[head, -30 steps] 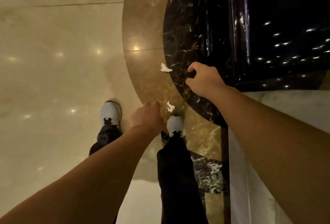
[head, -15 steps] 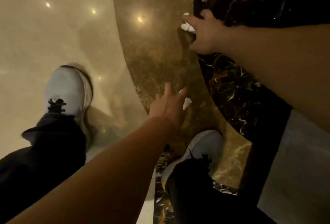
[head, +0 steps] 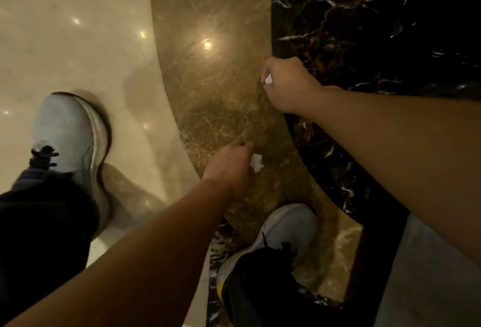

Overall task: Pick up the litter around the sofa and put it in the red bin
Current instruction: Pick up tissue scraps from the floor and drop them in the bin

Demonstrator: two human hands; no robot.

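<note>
Right hand [head: 287,84]: you are clenching a white paper scrap [head: 268,79]. Left hand [head: 230,164]: you are pinching a second scrap [head: 256,162] at floor level; loose fingertip hold is risking a drop.

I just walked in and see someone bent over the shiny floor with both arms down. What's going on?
A person is picking small bits of white litter off the polished stone floor. The right hand is closed around one crumpled white scrap. The left hand is at a second white scrap, fingers curled against it; whether it is off the floor yet is unclear. Both pale shoes show below. No bin is in view.
</note>
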